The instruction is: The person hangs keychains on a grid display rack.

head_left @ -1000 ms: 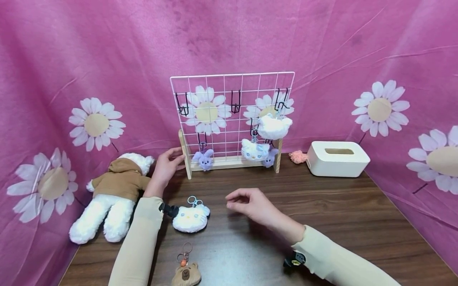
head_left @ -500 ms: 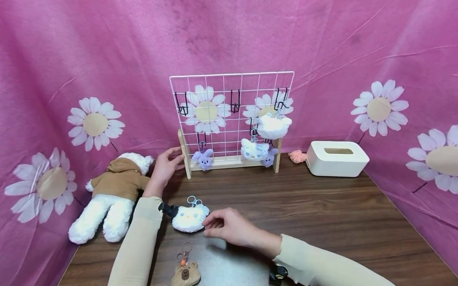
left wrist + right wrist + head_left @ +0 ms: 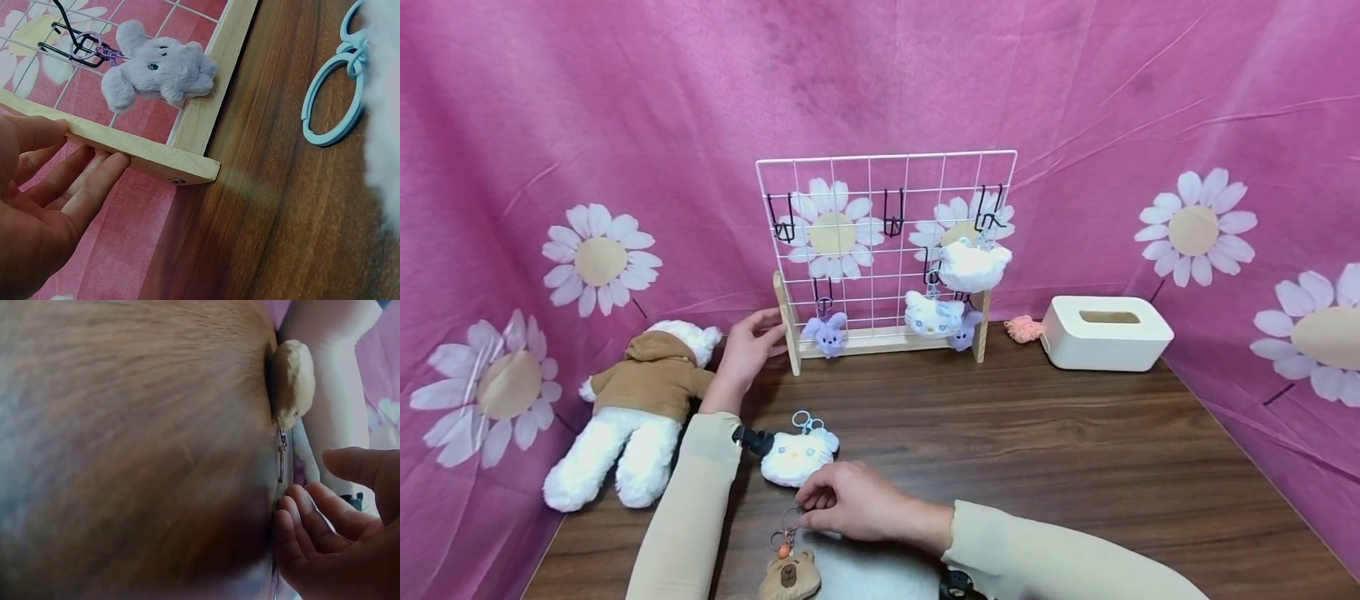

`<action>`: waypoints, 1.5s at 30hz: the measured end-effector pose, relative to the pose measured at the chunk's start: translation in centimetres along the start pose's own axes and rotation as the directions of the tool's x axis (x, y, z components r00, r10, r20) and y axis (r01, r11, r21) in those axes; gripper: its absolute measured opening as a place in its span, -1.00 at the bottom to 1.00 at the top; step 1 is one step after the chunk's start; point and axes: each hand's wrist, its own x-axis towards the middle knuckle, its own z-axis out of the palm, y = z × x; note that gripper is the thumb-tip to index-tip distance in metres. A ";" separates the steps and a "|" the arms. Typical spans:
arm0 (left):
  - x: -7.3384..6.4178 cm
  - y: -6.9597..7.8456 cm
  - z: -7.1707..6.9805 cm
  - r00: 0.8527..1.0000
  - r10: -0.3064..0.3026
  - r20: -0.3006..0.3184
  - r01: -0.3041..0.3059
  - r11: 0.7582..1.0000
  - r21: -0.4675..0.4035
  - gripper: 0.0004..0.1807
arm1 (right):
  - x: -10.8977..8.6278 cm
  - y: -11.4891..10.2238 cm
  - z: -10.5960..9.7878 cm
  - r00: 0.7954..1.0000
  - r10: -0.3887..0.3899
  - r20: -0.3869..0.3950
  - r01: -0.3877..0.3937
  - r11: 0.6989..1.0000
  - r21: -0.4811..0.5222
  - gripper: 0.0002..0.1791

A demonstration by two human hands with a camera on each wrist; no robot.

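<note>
My left hand (image 3: 747, 350) touches the wooden side post (image 3: 150, 153) of the white wire grid rack (image 3: 880, 250), thumb and fingertips against its outer side. A purple bunny keychain (image 3: 159, 65) hangs beside that post. My right hand (image 3: 853, 500) is over the table, thumb and loosely bent fingers apart, holding nothing. Its fingertips are close to the metal ring (image 3: 281, 459) of a brown capybara keychain (image 3: 790, 575) lying on the table. Just behind the right hand lies a white fluffy Hello Kitty keychain (image 3: 796, 458) with a light blue ring (image 3: 331, 103).
A white Hello Kitty keychain (image 3: 934, 315), another white plush (image 3: 976, 265) and a second purple bunny (image 3: 966, 331) hang on the rack's right. Black hooks (image 3: 893, 221) carry nothing at its top left and middle. A bear plush (image 3: 651, 400) lies left; a tissue box (image 3: 1108, 333) stands right.
My right hand has moved left and toward me, past the white Hello Kitty keychain to the capybara keychain's ring. The left hand has stayed at the rack's post.
</note>
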 end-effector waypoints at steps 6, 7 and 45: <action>0.1 0.0 0.0 1.000 -0.007 0.000 0.007 1.000 -0.002 -0.48 | 0.5 -0.2 1.2 0.999 -0.020 -0.028 0.017 0.992 -0.123 -0.81; 0.1 0.1 0.0 1.000 -0.007 -0.001 0.007 1.000 -0.001 -0.48 | 0.6 0.0 1.4 0.999 -0.031 -0.039 0.025 0.989 -0.143 -0.81; 0.1 0.1 0.0 1.000 -0.008 -0.001 0.008 1.000 0.003 -0.49 | 1.1 -0.6 2.6 0.995 -0.070 -0.069 0.042 0.938 -0.344 -0.69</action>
